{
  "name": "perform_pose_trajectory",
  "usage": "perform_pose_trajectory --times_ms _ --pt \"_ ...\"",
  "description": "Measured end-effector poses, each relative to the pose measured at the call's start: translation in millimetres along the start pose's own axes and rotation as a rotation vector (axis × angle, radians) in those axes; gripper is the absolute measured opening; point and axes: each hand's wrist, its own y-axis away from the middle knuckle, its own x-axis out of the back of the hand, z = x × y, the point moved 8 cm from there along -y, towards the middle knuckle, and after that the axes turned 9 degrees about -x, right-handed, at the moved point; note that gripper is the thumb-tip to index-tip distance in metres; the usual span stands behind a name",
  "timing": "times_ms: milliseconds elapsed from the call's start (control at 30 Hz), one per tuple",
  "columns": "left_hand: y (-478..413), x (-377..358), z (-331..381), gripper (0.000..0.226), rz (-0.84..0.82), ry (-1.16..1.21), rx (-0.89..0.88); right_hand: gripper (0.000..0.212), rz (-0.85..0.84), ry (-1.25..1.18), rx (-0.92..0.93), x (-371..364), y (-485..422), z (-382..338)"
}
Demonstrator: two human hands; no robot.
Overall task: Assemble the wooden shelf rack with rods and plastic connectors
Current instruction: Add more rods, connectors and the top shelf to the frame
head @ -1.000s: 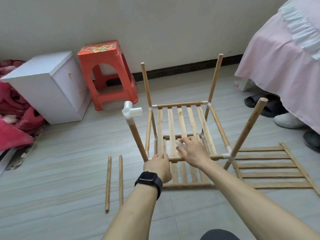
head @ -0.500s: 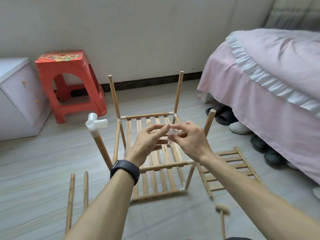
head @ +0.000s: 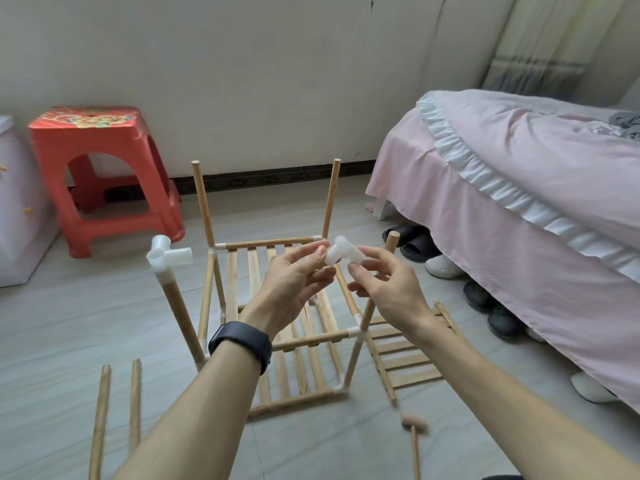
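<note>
A white plastic connector (head: 341, 254) is pinched between the left hand (head: 294, 282) and the right hand (head: 388, 292), above the wooden rack (head: 311, 337). The rack is stood on the floor (head: 86, 323) with four posts sticking up. Another connector (head: 168, 256) is fitted on the near left post (head: 180, 317). Two loose rods (head: 100, 420) are laid side by side at the left. A slatted panel (head: 405, 358) is laid flat near the bed (head: 519, 202).

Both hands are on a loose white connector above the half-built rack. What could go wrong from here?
1. The connector is only pinched by the left hand and right hand; it may slip and fall between the slats.
2. No hand steadies the rack, so pressing onto the bare, leaning rod could tip it.
</note>
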Motion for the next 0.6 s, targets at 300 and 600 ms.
perform_pose_trajectory --times_ms 300,600 --pt "10.1 -21.4 4.2 0.045 -0.201 -0.404 -0.074 0.024 0.127 -0.045 0.072 17.4 2.1 -13.3" --pt "12.8 -41.7 25.0 0.019 -0.035 -0.685 -0.4 0.026 0.036 -0.218 0.019 29.7 3.9 -12.7"
